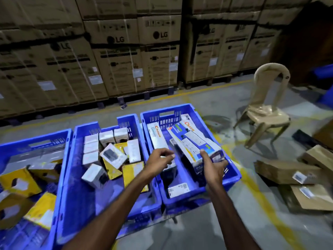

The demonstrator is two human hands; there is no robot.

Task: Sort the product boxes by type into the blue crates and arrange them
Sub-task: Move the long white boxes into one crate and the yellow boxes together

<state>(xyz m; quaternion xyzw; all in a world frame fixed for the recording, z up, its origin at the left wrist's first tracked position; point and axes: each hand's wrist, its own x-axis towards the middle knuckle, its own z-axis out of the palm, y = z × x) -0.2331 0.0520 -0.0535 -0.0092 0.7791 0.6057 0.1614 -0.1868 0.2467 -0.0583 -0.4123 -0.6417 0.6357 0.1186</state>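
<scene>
Right hand [214, 165] grips near end of long box [196, 141], tilted over right crate [232, 170]. Left hand [160, 160] half curled, fingertips on second long box [157, 136]; grip unclear.

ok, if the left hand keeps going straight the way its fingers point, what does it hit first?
Probably the long white Choice box standing in the right blue plastic crate; the left hand already hovers at its near end, though depth is unclear.

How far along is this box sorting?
Well underway. The right crate holds only long boxes, and the right hand is gripping one long box there. The left hand hovers open beside it. The middle crate still mixes white and yellow boxes lying jumbled, so sorting and tidying remain.
</scene>
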